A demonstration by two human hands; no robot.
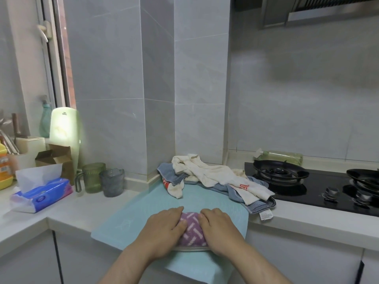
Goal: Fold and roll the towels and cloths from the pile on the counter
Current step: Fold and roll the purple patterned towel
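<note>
Though its ends were hidden under the hands, the cloth (191, 228) lay on the mat (127, 218) at the counter (67, 210) edge. Left grip (164, 228) and right grip (221, 228) curled over it, thumbs on top. Pile (215, 175) behind overlapped the mat; its lower towels were mostly covered.

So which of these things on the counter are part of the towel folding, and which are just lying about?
In the job: purple cloth, gripped by the left hand and right hand; pile of towels behind it; blue mat underneath.
Lying about: tissue pack, green cup, grey cup, gas hob, spray bottle.
</note>
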